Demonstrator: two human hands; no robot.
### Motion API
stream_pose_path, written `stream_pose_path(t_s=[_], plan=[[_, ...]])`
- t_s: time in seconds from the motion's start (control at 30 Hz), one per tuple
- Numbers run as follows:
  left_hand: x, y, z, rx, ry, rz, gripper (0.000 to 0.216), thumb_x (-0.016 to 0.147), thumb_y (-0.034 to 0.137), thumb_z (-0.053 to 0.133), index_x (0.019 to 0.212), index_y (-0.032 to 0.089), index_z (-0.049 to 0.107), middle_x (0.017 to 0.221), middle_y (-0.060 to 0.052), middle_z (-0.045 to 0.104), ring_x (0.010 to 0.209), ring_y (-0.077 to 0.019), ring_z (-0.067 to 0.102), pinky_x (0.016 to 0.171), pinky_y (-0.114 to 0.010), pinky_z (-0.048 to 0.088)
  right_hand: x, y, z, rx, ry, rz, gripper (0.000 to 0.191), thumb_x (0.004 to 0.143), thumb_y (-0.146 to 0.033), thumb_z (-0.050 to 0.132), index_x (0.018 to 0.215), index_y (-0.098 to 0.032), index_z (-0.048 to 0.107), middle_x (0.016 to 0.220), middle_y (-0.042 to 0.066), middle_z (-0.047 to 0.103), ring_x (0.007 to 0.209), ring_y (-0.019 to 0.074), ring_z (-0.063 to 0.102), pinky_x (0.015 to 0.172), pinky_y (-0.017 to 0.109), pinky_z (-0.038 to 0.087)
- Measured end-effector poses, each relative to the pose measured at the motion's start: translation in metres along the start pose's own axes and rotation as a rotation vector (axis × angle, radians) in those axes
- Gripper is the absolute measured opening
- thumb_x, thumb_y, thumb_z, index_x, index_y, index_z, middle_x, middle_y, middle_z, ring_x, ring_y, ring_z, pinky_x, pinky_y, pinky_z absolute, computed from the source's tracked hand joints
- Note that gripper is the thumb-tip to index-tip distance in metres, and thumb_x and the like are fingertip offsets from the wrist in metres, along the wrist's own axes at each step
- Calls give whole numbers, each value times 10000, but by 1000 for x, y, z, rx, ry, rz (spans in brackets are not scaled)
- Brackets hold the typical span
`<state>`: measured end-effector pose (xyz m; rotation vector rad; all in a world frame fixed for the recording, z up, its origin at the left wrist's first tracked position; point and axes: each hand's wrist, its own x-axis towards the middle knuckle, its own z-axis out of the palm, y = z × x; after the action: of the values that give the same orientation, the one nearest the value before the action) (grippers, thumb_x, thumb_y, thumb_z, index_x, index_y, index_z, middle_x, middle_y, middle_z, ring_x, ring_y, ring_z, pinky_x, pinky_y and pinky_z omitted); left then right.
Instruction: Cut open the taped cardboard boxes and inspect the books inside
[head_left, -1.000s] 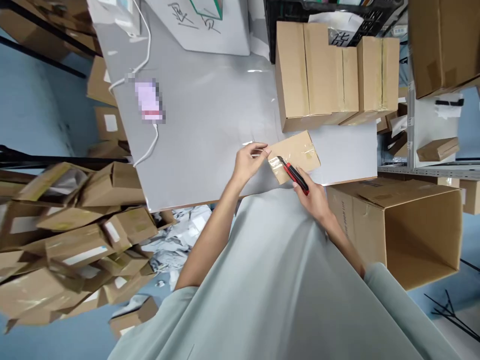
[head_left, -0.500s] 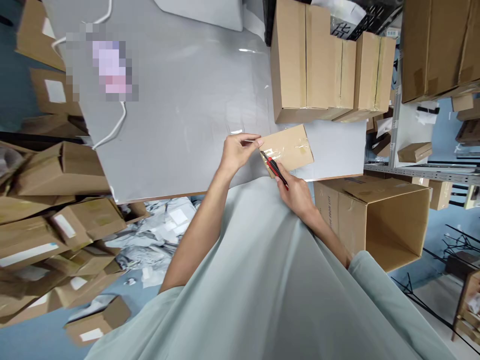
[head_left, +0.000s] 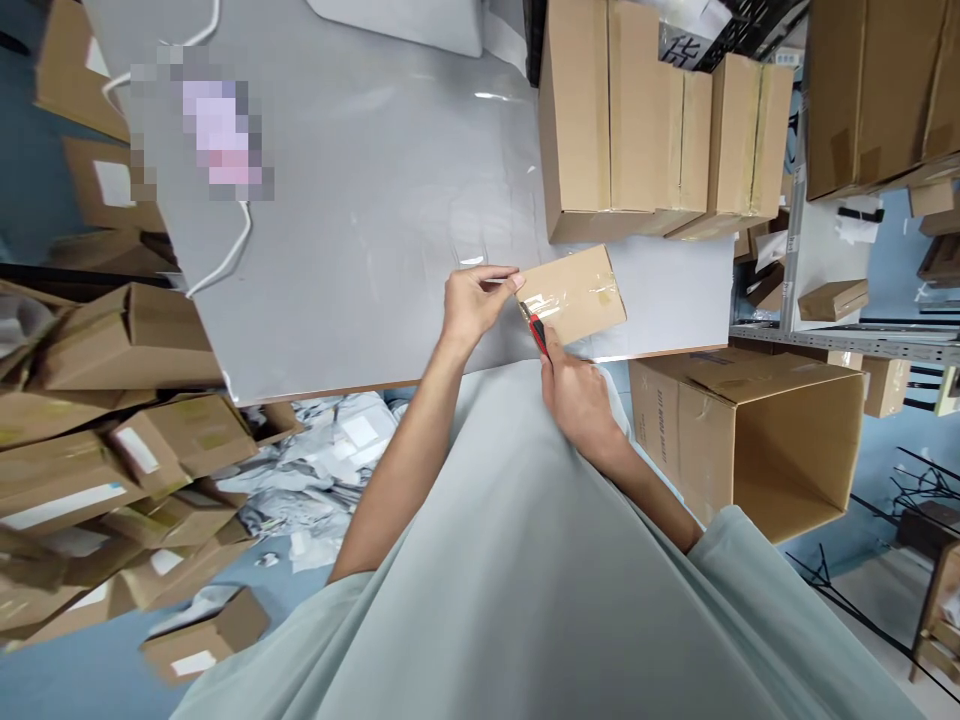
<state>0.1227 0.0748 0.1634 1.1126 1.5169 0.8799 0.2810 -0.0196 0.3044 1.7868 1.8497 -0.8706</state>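
And there's the small taped box (head_left: 576, 293), on the table (head_left: 360, 240) near its front edge, just right of the left hand (head_left: 471, 308) and just ahead of the right hand (head_left: 583, 402)! Left thumb and fingers draw narrow at the box's left corner; whether they pinch it, I can't tell. The right is wrapped round a red cutter (head_left: 538, 334), its tip at the box's left end. Beyond, brown cartons (head_left: 630, 130) stand close together.

Grey table (head_left: 360, 240) | small carton (head_left: 574, 285), front edge | taped boxes (head_left: 634, 130), right | white cable (head_left: 241, 246), left
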Motion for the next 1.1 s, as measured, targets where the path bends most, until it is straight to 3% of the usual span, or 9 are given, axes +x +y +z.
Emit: stream_pose_path(t_s=[0.23,0.4,0.63,0.87,1.1], plan=[[-3,-2,3,1,22,-4,471,886,586,844,1082,161,896,1135,-110,877,1051,-291,827,962,-379,661,-30,0,-2,-70,-123,63,687,1173,-214,301,1846,-202,159,1160,188,820,993,302,812,892,403,650],[-2,-2,2,-22,22,13,450,874,588,847,1063,184,906,1145,-105,882,1037,-293,838,970,-386,670,-43,-2,-9,-77,-110,68,665,1192,-211,332,1841,-202,186,1114,149,819,928,255,802,884,363,631],[0,-1,-2,-24,-8,-30,503,836,640,889,1064,192,912,1147,-107,882,1028,-308,836,965,-418,681,-19,-5,-21,-4,-5,31,641,1220,-280,273,1848,-239,152,1224,131,833,1020,267,807,917,346,603],[1,-2,-1,-33,-2,-49,578,804,701,897,1066,186,912,1141,-111,883,1013,-304,839,960,-424,685,4,-2,-16,11,3,3,643,1212,-292,281,1843,-238,170,1252,135,835,1056,285,818,946,365,612],[-4,-3,1,-10,26,-25,557,823,705,885,1046,195,910,1136,-109,885,1063,-310,838,982,-432,686,-5,-13,-13,-70,-52,10,712,1139,-122,336,1831,-176,177,1209,178,828,1046,272,826,942,367,642]])
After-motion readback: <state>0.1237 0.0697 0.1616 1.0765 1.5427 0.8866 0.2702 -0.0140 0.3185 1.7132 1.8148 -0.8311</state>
